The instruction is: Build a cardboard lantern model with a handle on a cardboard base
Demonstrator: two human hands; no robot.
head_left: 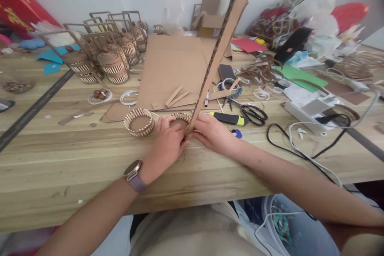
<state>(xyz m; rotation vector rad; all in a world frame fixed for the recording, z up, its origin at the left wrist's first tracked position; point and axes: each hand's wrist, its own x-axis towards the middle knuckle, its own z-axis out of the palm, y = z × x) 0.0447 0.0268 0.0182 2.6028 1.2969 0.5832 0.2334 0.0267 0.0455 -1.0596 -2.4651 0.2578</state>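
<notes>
A long cardboard strip (218, 54) rises steeply from between my hands, its corrugated edge showing. My right hand (212, 133) pinches the strip near its lower end. With fingers bent, my left hand (170, 138) grips a round basket-like ring (181, 118) edged with small upright sticks, at the spot where the strip meets it. My fingers hide much of this ring. Just left of it, a second such ring (139, 133) with a cardboard base rests on the wooden table. Right of my right hand lies a black and yellow utility knife (229, 119).
Several finished lidded baskets with tall handles (113, 64) stand at the back left. A large cardboard sheet (174, 68) lies ahead. Black scissors (253, 114), cables (300, 150) and a white power strip (312, 114) are on the right. Below the table edge is a bucket (303, 224).
</notes>
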